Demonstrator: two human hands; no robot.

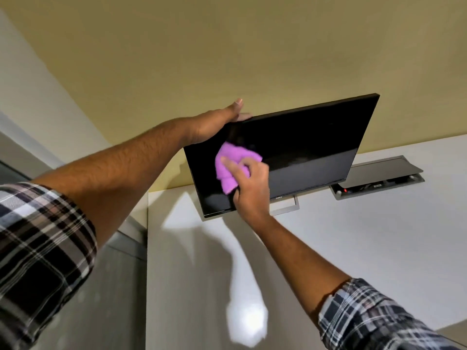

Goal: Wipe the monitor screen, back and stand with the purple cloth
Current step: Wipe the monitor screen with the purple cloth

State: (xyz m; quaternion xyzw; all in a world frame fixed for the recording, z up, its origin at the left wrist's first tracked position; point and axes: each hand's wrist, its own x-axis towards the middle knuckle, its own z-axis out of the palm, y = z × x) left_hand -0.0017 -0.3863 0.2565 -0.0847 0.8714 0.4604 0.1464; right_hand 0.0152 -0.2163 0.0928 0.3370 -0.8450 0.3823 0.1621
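One monitor stands on the white surface, tilted in our view, screen dark. We take it as landmark.

At the monitor's upper left corner: our left hand, fingers curled over the top edge and gripping it, palm against the side edge. One plaid sleeve is rolled up on that arm.

On the left part of the screen: one purple cloth, bunched, pressed flat to the glass. Our right hand is clamped on it, fingers spread across the cloth's lower right part. A second plaid sleeve shows on that arm.

Below the screen's lower edge: a small logo on the bezel, too blurred to read. One grey stand shows under it.

Right of the monitor: one open cable box set into the surface, lid raised, a single red light inside.
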